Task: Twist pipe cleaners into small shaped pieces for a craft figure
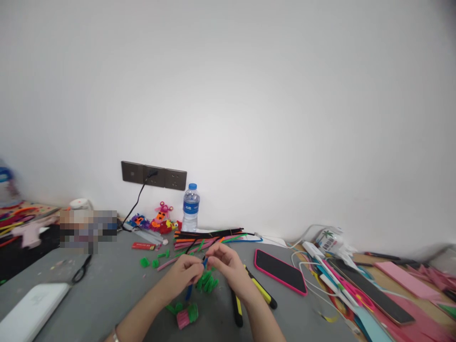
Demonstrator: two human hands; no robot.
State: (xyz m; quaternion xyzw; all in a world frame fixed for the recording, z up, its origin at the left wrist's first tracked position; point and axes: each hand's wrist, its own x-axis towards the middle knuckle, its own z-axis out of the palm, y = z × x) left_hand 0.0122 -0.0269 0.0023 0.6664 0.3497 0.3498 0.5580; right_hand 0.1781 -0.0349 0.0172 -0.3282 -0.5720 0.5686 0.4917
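Observation:
My left hand (187, 274) and my right hand (225, 264) meet above the grey table, both closed on a small blue fuzzy stem (205, 261). A blue piece (189, 291) hangs or lies just below my left hand; whether it joins the stem is unclear. Curled green fuzzy pieces (207, 282) lie beneath the hands. Nearer the front is a pink and green coiled piece (187, 317). Yellow and black pliers (236, 306) lie partly under my right forearm. Behind the hands sits a bundle of coloured stems (210, 236).
A water bottle (191, 209) stands against the wall near small fuzzy figures (161, 217). A pink-edged phone (280, 271) lies at right, beside white cables and piled craft supplies. A white device (34, 311) is at front left, with a black cord.

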